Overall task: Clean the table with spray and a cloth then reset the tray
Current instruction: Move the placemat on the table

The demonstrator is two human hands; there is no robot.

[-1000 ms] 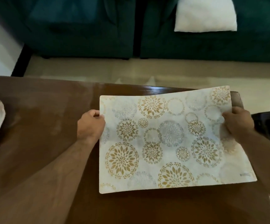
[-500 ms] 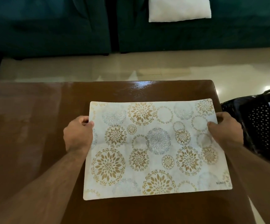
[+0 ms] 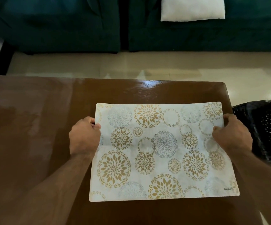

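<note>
A white placemat printed with gold and grey flower circles lies flat on the right part of the dark brown wooden table. My left hand pinches the mat's left edge. My right hand pinches its right edge. Both thumbs press on top of the mat. The table top shows damp streaks and small droplets near its far edge. No spray bottle, cloth or tray is in view.
A black perforated plastic chair stands close against the table's right side. Beyond the table is pale tiled floor, then a dark teal sofa with a white cushion.
The mat was lifted and tilted a second ago; it now lies flat and square on the table. A patterned object at the far left edge has left the view.
</note>
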